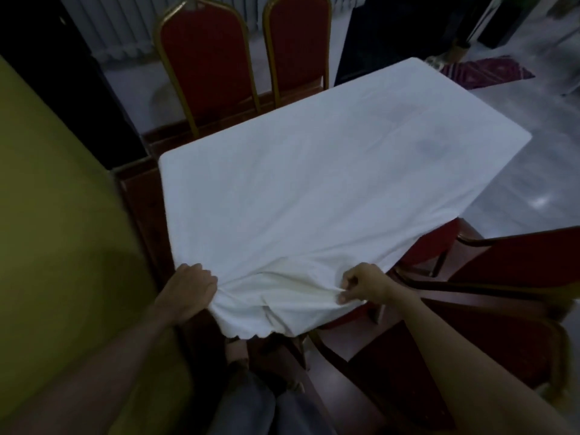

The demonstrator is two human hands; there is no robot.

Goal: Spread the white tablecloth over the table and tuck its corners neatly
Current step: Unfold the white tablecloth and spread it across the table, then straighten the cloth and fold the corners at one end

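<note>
A white tablecloth (314,171) lies spread over the rectangular table, flat across most of the top. Its near end is bunched and hangs over the near edge with a scalloped hem. My left hand (188,290) grips the cloth at the near left corner, fingers curled into the fabric. My right hand (361,285) pinches a fold of the cloth near the right side of the near edge. The table itself is hidden under the cloth except for dark wood (138,196) along its left side.
Two red chairs with gold frames (201,58) (298,45) stand at the far left side. Another red chair (502,277) stands close at my right. An olive-yellow wall (56,246) runs along my left. Grey floor (518,189) lies to the right.
</note>
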